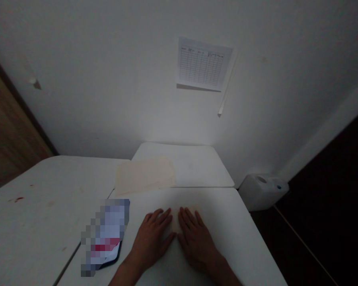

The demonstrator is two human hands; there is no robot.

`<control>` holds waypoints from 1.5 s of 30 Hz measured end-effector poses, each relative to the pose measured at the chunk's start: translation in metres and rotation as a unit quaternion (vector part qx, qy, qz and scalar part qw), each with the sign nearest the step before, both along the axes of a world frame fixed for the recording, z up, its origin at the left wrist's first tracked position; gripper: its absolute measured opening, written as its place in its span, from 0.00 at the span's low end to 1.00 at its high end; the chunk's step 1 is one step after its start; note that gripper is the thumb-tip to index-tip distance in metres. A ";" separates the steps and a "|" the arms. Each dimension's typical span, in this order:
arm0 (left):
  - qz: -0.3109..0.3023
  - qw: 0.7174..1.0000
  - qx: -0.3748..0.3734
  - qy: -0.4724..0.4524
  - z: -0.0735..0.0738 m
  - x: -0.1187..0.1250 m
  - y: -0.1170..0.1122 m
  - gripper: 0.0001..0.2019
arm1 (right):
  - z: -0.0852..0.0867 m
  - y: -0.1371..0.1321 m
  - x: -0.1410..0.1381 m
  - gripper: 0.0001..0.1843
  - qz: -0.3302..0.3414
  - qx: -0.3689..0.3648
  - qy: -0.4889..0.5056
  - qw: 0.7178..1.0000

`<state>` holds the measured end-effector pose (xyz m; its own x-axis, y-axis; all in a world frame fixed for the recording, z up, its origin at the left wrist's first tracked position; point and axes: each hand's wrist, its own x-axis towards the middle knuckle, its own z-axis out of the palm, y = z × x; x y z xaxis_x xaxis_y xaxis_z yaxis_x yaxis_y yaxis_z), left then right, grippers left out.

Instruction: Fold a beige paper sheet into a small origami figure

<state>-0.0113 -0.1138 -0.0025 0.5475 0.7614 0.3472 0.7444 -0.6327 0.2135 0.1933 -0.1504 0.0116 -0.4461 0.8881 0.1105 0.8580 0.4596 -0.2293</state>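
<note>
Both hands lie on a white tabletop (pixel 232 234), palms down and close together. My left hand (pixel 155 232) has its fingers stretched out and slightly bent, its thumb pointing right. Beside it, my right hand (pixel 195 236) rests with its fingers extended. A pale, faint patch shows on the surface around the fingertips; whether something thin lies under them I cannot tell. Left of my left hand is a phone (pixel 116 256) with a lit screen, partly blurred out. Behind the hands, a thin beige sheet (pixel 146 174) lies flat across the table seams; cloth or paper is unclear.
A second white table (pixel 47 190) with reddish marks adjoins on the left. A printed chart (pixel 204 65) hangs on the wall (pixel 107 79) beside a thin white strip (pixel 226 91). On the dark floor at right stands a white plastic can (pixel 259 194). Brown wood panelling (pixel 12 131) borders the left.
</note>
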 end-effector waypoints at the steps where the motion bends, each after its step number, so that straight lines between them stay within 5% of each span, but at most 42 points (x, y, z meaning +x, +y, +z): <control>1: 0.002 1.000 0.000 -0.004 0.000 0.000 0.000 0.21 | 0.000 -0.001 0.004 0.29 -0.008 -0.005 0.001 1.000; 22: 0.005 1.000 -0.023 -0.015 0.000 -0.001 0.001 0.21 | -0.012 0.000 0.068 0.27 -0.145 0.035 -0.026 0.988; 26: 0.003 1.000 -0.024 -0.019 0.000 -0.001 0.000 0.22 | 0.003 0.015 0.060 0.23 -0.133 0.063 0.040 0.988; 31: 0.004 0.999 -0.029 -0.018 -0.001 -0.002 0.000 0.24 | 0.022 0.034 0.036 0.20 -0.070 -0.003 0.102 0.992; 45: 0.009 0.999 -0.023 -0.039 0.001 0.000 0.001 0.21 | 0.023 0.050 0.030 0.27 -0.108 -0.074 0.102 0.986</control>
<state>-0.0115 -0.1125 -0.0015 0.5054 0.7875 0.3527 0.7358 -0.6068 0.3007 0.2233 -0.1003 0.0349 -0.2261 0.9733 0.0403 0.8618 0.2191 -0.4576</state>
